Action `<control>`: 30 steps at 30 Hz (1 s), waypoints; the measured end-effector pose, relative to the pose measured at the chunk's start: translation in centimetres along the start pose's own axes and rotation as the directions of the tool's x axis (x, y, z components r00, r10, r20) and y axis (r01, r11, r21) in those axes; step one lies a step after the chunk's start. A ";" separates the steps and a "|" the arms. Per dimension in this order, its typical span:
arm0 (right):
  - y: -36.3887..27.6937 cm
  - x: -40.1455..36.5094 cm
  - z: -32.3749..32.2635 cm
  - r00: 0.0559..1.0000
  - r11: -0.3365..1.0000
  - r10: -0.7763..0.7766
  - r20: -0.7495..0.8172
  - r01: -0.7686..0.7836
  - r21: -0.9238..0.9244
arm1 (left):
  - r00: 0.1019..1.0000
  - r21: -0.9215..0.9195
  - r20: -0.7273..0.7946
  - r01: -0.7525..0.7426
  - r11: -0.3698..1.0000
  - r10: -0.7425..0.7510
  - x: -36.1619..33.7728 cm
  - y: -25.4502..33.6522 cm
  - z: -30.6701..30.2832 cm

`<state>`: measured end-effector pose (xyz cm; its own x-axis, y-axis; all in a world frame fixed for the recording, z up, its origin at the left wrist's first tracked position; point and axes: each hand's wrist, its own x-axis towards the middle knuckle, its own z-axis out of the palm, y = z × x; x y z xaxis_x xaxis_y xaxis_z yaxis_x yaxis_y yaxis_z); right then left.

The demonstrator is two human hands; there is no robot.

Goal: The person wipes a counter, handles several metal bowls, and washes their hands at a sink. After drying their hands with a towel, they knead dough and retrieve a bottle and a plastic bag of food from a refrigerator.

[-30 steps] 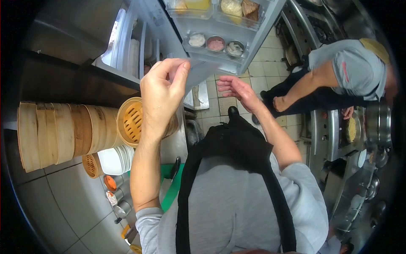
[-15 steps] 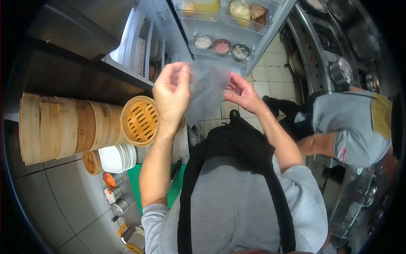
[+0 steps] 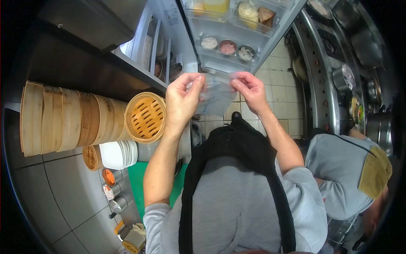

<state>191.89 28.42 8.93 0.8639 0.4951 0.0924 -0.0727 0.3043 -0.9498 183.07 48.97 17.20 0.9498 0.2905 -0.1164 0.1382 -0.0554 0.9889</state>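
Between my two hands hangs a clear plastic bag (image 3: 218,99), see-through and seemingly flat. My left hand (image 3: 185,95) pinches its left upper edge between thumb and fingers. At the opposite upper corner, my right hand (image 3: 250,89) grips the plastic the same way. Both hands are in front of the open fridge door (image 3: 249,63), whose lower shelf holds small metal bowls, one with pink food (image 3: 227,47) and two with pale food. Whether anything is inside the bag I cannot make out.
Stacked bamboo steamers (image 3: 69,120) stand at left, near white plates (image 3: 116,155) and a green cutting board (image 3: 137,182). Small metal containers (image 3: 118,205) line the counter. A co-worker in a grey shirt (image 3: 338,169) is on the right by the stove (image 3: 323,84).
My right hand has closed on the bag's right edge, and the bag now spans both hands. The co-worker has shifted and bends lower.
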 end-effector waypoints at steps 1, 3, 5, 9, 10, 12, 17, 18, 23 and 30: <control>0.0 0.0 -0.2 1.000 0.998 -0.022 0.005 0.022 -0.052 | 1.000 -0.001 0.000 0.002 1.000 -0.002 0.1 -0.2 -0.1; -0.2 -0.2 -0.2 0.999 0.994 -0.040 0.010 0.041 -0.106 | 1.000 -0.111 0.022 0.020 0.994 -0.017 0.3 -0.5 -0.4; -0.7 -0.3 0.1 0.999 0.997 -0.018 -0.030 0.016 -0.077 | 0.999 -0.175 0.009 0.035 0.984 -0.034 0.0 0.0 0.0; -1.0 -0.4 0.5 0.999 0.995 0.004 -0.052 -0.009 -0.104 | 0.997 -0.260 -0.038 0.048 0.964 -0.060 -0.6 0.5 0.4; -0.7 -0.4 0.6 0.997 0.995 -0.066 -0.049 0.062 -0.078 | 0.998 -0.265 -0.033 0.035 0.964 -0.045 -0.5 0.4 0.3; -0.3 -0.6 0.1 0.991 0.988 -0.128 -0.030 0.125 -0.091 | 0.985 -0.264 -0.170 -0.061 0.962 0.016 -0.3 -0.5 0.3; -0.4 -2.2 -1.0 0.982 0.981 -0.128 -0.136 0.105 -0.161 | 0.862 0.023 -0.287 -0.430 0.903 0.418 -0.2 -2.0 0.9; 0.0 -2.6 -1.6 0.997 0.998 -0.003 -0.081 -0.003 -0.070 | 0.857 0.115 -0.219 -0.453 0.884 0.467 -0.4 -2.5 1.5; 0.4 -3.6 0.0 0.979 0.980 0.199 0.051 -0.198 -0.020 | 0.936 0.277 0.073 -0.352 0.894 0.346 -3.1 -2.9 4.6; 0.5 -3.5 0.6 0.985 0.981 0.168 0.034 -0.164 -0.103 | 0.997 0.137 0.051 -0.056 0.989 0.050 -3.8 -5.3 5.0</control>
<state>188.57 27.33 8.29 0.8218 0.5667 -0.0585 -0.1616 0.1335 -0.9778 180.16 43.44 11.91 0.9685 0.2384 -0.0717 0.1217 -0.2020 0.9718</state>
